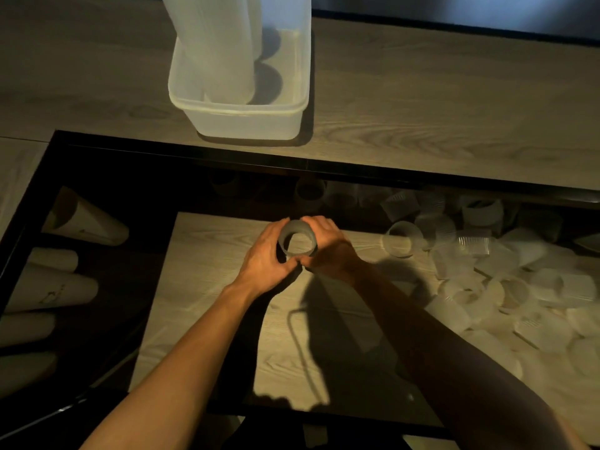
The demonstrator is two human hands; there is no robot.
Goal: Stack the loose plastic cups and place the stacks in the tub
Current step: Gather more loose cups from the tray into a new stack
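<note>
**cupguy42:** So where's everything sitting? Hard to read in this light.

**stackfan:** Both hands are in the middle, over the pale wood panel [211, 287]. The left hand [264, 254] and right hand [328, 251] are curled around the same cup [300, 243] from either side, with the thumbs meeting on the near side. Its mouth faces up at the camera. I can't tell if it's one cup or a few nested together.

**cupguy42:** And the tub?

**stackfan:** The tub [246, 121] is on the far wooden counter [422, 108], a bit left of the hands and well apart from them. Tall stacks [214, 53] are already standing in its left part and run out of the top of the frame.

**cupguy42:** What about the loose ones?

**stackfan:** There's a big pile of loose cups [506, 280] on the right, lying every which way. One tipped cup [402, 238] lies on its side just right of the right hand. On the left, some lying stacks [52, 287] rest on the dark glossy surface [130, 177].
</note>
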